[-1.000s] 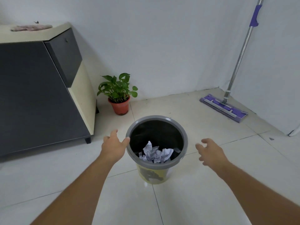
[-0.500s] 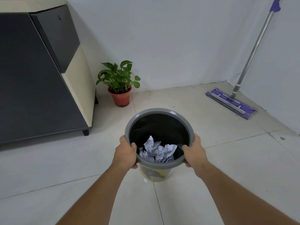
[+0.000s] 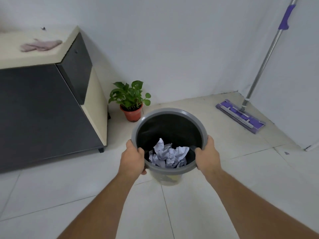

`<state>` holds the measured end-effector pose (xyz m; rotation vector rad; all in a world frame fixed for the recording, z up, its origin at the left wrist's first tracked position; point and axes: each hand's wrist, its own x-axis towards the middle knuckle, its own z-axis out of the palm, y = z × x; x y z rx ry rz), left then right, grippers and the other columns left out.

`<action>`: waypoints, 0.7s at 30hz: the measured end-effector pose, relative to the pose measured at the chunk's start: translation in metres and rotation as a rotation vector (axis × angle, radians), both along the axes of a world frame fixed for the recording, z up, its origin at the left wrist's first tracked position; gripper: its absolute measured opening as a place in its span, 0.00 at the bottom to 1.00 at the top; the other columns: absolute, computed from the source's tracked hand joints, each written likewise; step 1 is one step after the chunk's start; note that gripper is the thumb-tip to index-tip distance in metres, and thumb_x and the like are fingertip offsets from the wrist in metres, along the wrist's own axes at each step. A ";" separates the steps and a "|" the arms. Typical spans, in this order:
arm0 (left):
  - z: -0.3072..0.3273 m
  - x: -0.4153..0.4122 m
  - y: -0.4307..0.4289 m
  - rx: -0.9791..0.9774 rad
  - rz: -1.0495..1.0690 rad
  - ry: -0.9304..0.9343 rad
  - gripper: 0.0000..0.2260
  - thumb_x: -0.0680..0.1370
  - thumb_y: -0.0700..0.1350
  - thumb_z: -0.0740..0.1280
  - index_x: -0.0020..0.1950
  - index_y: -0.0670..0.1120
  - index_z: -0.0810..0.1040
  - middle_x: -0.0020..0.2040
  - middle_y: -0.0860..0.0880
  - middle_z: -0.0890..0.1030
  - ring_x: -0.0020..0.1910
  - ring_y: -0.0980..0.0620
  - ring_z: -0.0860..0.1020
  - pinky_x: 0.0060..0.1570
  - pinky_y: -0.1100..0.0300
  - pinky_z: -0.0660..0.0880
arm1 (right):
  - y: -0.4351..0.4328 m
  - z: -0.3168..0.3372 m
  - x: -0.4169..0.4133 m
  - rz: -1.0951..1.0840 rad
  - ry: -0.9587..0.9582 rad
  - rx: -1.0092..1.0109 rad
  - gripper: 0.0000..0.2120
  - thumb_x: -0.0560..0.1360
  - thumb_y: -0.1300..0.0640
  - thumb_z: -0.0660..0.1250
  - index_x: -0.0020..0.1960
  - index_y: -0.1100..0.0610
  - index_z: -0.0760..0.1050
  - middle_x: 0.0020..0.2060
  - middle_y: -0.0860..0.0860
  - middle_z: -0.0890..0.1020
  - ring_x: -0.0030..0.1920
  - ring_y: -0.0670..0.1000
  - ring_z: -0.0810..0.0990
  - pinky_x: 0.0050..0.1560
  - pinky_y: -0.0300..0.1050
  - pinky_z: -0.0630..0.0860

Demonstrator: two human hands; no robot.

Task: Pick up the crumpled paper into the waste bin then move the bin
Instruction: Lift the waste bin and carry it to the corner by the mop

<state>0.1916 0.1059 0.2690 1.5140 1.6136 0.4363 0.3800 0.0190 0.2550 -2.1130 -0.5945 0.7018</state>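
A round waste bin with a grey rim (image 3: 168, 111) and a black liner sits in the middle of the view, held above the tiled floor. Crumpled white paper (image 3: 168, 155) lies inside it, toward the near side. My left hand (image 3: 133, 158) grips the rim on the left, thumb inside the bin. My right hand (image 3: 208, 156) grips the rim on the right in the same way. The bin's pale lower body shows just below the rim between my forearms.
A dark and cream cabinet (image 3: 48, 107) stands at the left with a pink cloth (image 3: 40, 45) on top. A potted plant (image 3: 131, 102) stands by the wall behind the bin. A purple flat mop (image 3: 240, 115) leans in the right corner. White walls close off the back and right.
A second ago both hands were open beside the bin on the floor. They closed on its rim, and the bin now sits higher and closer to me, lifted off the floor.
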 end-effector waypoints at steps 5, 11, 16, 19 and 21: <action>0.168 0.002 0.006 0.034 -0.021 -0.015 0.07 0.82 0.43 0.57 0.59 0.50 0.64 0.49 0.43 0.78 0.39 0.44 0.83 0.28 0.56 0.81 | 0.001 0.170 0.003 0.001 -0.047 0.028 0.21 0.79 0.60 0.60 0.69 0.47 0.61 0.52 0.53 0.78 0.48 0.56 0.80 0.49 0.59 0.83; 0.402 -0.004 0.010 0.098 -0.024 -0.064 0.09 0.82 0.43 0.57 0.62 0.45 0.66 0.47 0.41 0.79 0.37 0.43 0.82 0.30 0.52 0.83 | 0.006 0.402 0.003 -0.032 -0.081 0.077 0.21 0.78 0.60 0.63 0.68 0.49 0.63 0.52 0.54 0.78 0.48 0.56 0.80 0.50 0.58 0.83; 0.577 -0.011 0.002 0.188 -0.024 -0.119 0.08 0.82 0.43 0.57 0.60 0.44 0.67 0.43 0.41 0.79 0.38 0.41 0.83 0.33 0.47 0.84 | 0.006 0.578 0.004 0.005 -0.149 0.122 0.21 0.78 0.60 0.61 0.69 0.51 0.61 0.50 0.57 0.78 0.45 0.58 0.81 0.47 0.55 0.83; 0.668 -0.012 0.000 0.252 -0.044 -0.095 0.06 0.83 0.44 0.56 0.58 0.45 0.67 0.43 0.43 0.79 0.37 0.45 0.83 0.37 0.49 0.85 | 0.002 0.665 0.007 0.021 -0.156 0.151 0.21 0.78 0.60 0.62 0.68 0.51 0.61 0.50 0.58 0.78 0.43 0.57 0.81 0.39 0.49 0.82; 0.719 -0.014 -0.003 0.279 -0.056 -0.101 0.07 0.83 0.44 0.57 0.60 0.44 0.67 0.44 0.42 0.79 0.39 0.44 0.84 0.39 0.49 0.85 | -0.001 0.714 0.009 0.025 -0.159 0.175 0.19 0.78 0.61 0.62 0.67 0.53 0.62 0.49 0.58 0.78 0.42 0.56 0.80 0.34 0.45 0.80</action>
